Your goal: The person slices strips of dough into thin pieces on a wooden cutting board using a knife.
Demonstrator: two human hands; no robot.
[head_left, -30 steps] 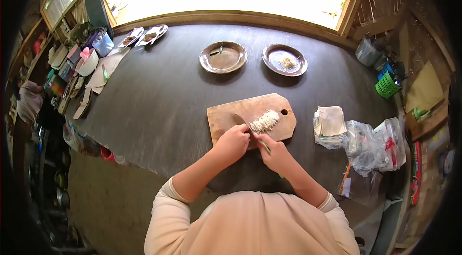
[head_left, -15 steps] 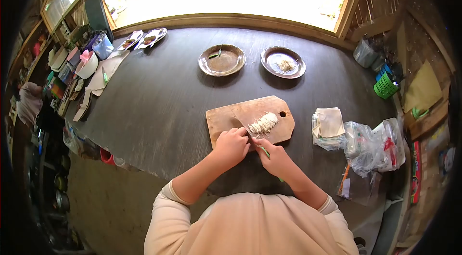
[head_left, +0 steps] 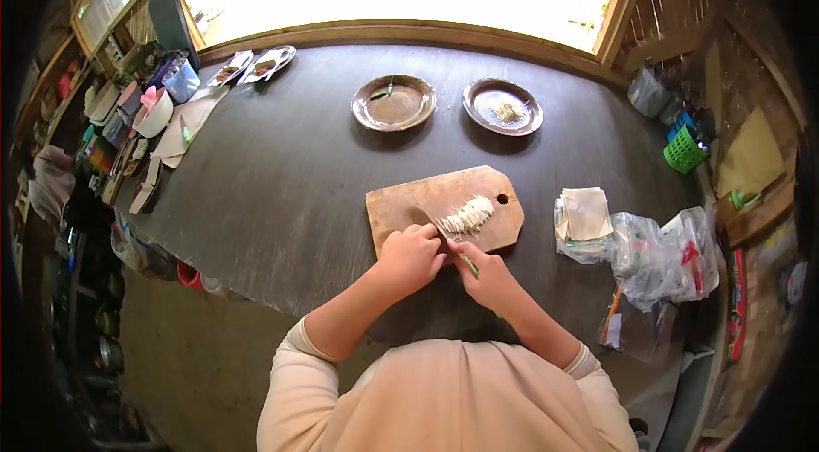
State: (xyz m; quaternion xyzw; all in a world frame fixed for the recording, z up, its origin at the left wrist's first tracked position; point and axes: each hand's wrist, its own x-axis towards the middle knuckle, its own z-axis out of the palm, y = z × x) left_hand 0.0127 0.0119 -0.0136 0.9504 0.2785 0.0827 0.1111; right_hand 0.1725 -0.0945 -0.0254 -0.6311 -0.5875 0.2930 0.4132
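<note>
A wooden cutting board (head_left: 401, 206) with a hole at its right end lies on the dark table in front of me. Across it runs a row of thin, white chopped strands (head_left: 469, 216), their exact kind unclear. My right hand (head_left: 485, 275) grips a knife by its green handle (head_left: 468, 264), the blade pointing away beside the left fingers. On the board's near edge, my left hand (head_left: 410, 257) is closed with fingers curled close to the blade. Whatever lies under those fingers is hidden.
Two brown plates (head_left: 394, 127) stand beyond the board; the right plate (head_left: 503, 127) bears a small pale heap, the left one something green. Paper sheets (head_left: 586, 213) and plastic bags (head_left: 653, 269) lie to the right. A green basket (head_left: 683, 150) and a white bowl (head_left: 153, 119) stand at the sides.
Hardly anything differs. The knife blade has shifted slightly beside my left fingers, and both hands stay at the board's near edge.
</note>
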